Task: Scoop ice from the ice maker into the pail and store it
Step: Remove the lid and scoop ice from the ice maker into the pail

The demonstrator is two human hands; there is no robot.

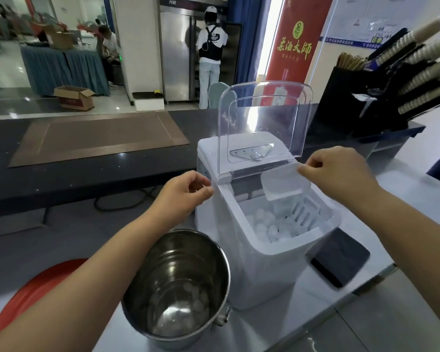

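Scoop [282,185]: clear plastic, probably light, stiff and wet-slick; right hand [338,174] pinches its rim over the bin.
Ice [267,226]: mostly in maker [264,270], some in pail [168,262]; hard, slippery, likely to skitter.
Left hand [183,190]: loosely curled, empty, beside maker.
Room: lid [264,118] raised behind; pail just left; phone [341,257] close right.

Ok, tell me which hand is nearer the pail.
Left. The left hand is above the pail, at the ice maker's left edge; the right hand holds the scoop over the ice maker's right side, farther off.
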